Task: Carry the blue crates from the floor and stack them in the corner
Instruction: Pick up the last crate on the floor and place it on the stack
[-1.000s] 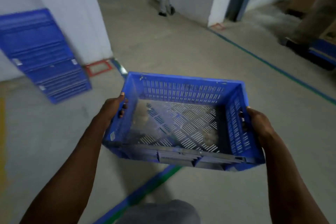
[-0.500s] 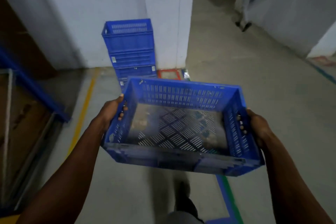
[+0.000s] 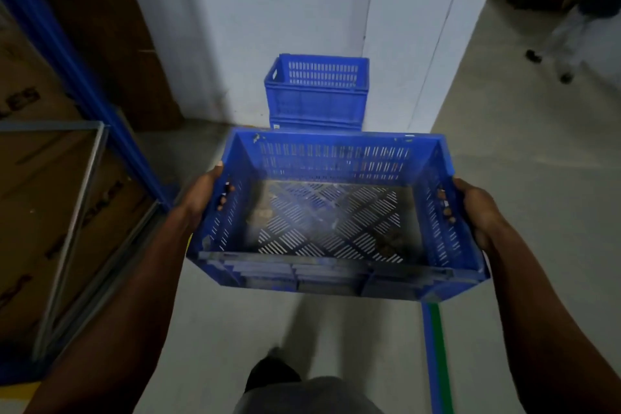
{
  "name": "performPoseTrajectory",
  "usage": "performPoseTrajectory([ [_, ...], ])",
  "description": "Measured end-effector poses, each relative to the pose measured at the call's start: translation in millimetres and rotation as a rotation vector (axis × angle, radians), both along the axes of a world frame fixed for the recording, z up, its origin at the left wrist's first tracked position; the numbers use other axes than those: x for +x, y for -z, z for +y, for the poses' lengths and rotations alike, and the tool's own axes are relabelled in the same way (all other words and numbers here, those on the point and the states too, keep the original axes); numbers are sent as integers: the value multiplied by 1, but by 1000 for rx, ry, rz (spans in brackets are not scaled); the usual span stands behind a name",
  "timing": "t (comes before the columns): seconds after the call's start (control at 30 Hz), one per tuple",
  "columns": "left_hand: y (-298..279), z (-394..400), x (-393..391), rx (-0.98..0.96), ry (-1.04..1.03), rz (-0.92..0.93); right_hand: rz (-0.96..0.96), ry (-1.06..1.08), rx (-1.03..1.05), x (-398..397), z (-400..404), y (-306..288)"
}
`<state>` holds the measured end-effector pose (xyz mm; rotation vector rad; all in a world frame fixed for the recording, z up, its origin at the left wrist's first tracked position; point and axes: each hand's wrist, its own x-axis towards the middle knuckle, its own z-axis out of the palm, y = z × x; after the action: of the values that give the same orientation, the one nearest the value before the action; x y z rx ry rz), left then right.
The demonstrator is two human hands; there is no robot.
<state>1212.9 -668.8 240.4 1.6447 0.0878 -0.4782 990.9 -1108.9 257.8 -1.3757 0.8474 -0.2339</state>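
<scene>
I hold an empty blue slatted crate (image 3: 329,279) level in front of me at waist height. My left hand (image 3: 201,195) grips its left side handle, fingers through the slot. My right hand (image 3: 477,212) grips the right side handle the same way. Straight ahead, a stack of blue crates (image 3: 316,101) stands on the floor against the white wall, in the corner beside a white pillar. The carried crate hides the lower part of that stack.
A blue-framed rack (image 3: 77,77) with cardboard boxes (image 3: 37,198) lines the left side. The white pillar (image 3: 420,44) juts out right of the stack. Another person's legs (image 3: 564,54) show at the far right. A blue-green floor line (image 3: 437,356) runs under the crate.
My view has swung left and closer: the stack of crates now sits straight ahead and larger, and the rack fills the left side. Both hands keep the same hold on the crate.
</scene>
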Motion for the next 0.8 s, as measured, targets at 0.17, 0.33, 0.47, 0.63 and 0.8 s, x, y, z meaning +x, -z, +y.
performPoseTrajectory([
  [0.17,17,-23,118,-15,-19,19,-1,-24,22,121,-27,9],
  [0.33,14,-51,239,-15,-4,24,-9,-30,28,237,-50,10],
  [0.47,-7,-78,334,4,21,-8,-21,-9,27,317,-68,-3],
  [0.63,-27,-113,441,-26,32,-36,-44,30,19,412,-110,-21],
  [0.8,-34,-165,531,-59,38,-57,-70,39,5,514,-168,-30],
])
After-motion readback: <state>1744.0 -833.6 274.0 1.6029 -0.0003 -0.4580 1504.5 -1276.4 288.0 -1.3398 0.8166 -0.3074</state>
